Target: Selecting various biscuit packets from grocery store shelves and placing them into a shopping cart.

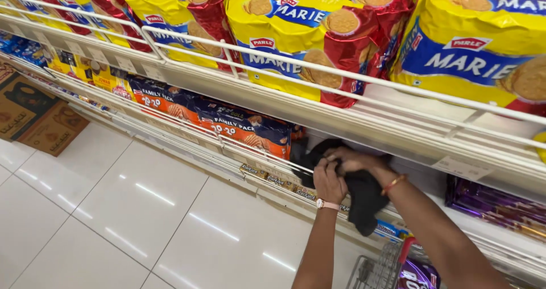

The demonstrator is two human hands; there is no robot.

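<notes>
A black cloth point(364, 195) is bunched in both my hands at the front of a low white shelf point(421, 164). My left hand point(329, 182), with a pale watch at the wrist, grips its left part. My right hand point(355, 159), with an orange bangle on the wrist, clutches the top of the cloth just under the shelf above. The cloth's lower end hangs over the shelf edge. To the left of the cloth stand blue and orange biscuit packs point(239, 127).
Large yellow and red biscuit bags point(318, 33) fill the upper shelf behind a white wire rail point(273, 56). Purple packs point(500, 206) lie at the lower right. A wire trolley point(387, 266) stands below my arms. Brown cardboard boxes point(34, 115) sit on the white tiled floor at left.
</notes>
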